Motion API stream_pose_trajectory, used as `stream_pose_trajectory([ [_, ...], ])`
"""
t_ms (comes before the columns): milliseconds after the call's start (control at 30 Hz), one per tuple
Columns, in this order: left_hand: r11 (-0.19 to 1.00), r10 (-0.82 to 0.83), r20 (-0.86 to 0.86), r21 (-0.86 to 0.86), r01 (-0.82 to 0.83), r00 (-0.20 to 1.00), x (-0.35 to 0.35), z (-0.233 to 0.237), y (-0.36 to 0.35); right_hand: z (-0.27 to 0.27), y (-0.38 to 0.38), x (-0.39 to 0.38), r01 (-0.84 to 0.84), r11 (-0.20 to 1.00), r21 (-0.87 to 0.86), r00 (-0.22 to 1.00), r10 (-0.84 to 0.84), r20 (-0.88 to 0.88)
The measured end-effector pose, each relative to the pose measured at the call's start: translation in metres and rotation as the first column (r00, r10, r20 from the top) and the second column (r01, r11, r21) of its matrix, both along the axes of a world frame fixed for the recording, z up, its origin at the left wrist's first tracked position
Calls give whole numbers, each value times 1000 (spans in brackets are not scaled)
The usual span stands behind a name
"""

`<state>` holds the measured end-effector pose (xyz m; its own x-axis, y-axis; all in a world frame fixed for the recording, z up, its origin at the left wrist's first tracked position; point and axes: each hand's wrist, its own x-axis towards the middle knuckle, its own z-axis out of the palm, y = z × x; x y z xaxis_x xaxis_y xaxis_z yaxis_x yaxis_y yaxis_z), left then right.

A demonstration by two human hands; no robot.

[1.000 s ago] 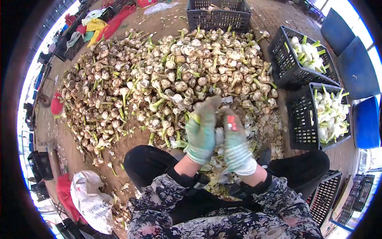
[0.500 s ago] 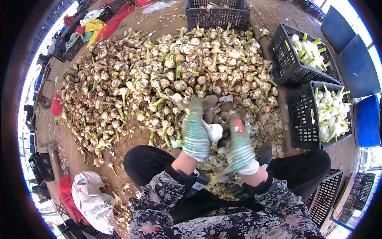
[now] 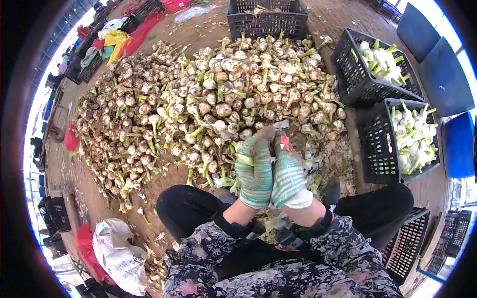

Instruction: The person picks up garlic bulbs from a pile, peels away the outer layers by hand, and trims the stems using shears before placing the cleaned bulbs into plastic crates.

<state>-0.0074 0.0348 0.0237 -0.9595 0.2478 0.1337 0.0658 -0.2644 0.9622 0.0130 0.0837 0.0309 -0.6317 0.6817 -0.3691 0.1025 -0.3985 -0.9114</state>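
Note:
Both hands wear striped green and white gloves with dark, soiled fingers. My left hand (image 3: 255,166) is closed around a garlic bulb, whose green stem (image 3: 243,159) pokes out on its left side; the bulb itself is mostly hidden. My right hand (image 3: 289,171) presses against the left one, fingers curled, with a red patch near the fingertips. What it grips is hidden between the hands. Just beyond them lies a large heap of soil-stained garlic (image 3: 223,94) with short green stems.
Two black crates of clean white garlic, one upper (image 3: 375,89) and one lower (image 3: 367,144), stand at the right. Another black crate (image 3: 268,22) is behind the heap. Blue barrels (image 3: 457,144) stand far right. A white sack (image 3: 119,256) lies lower left. Peelings litter the ground.
My hands have come together. The white bulb that showed between them is now covered, and a green stem sticks out at the left. The view has shifted slightly.

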Motion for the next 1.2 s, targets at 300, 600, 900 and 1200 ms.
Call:
stream_pose_trajectory([
  [300,954,-171,686,295,-56,707,-7,11,-10,-49,22,16,7,944,-330,994,-43,-101],
  [600,856,-492,772,513,62,403,-10,-19,-12,3,24,22,-58,793,607,953,226,-204],
  [900,981,-179,781,92,173,598,9,-1,-1,-27,61,-16,-391,814,430,917,306,255],
  [1200,874,-484,685,408,263,544,-8,-14,-3,-4,53,44,-79,922,380,954,180,-238],
])
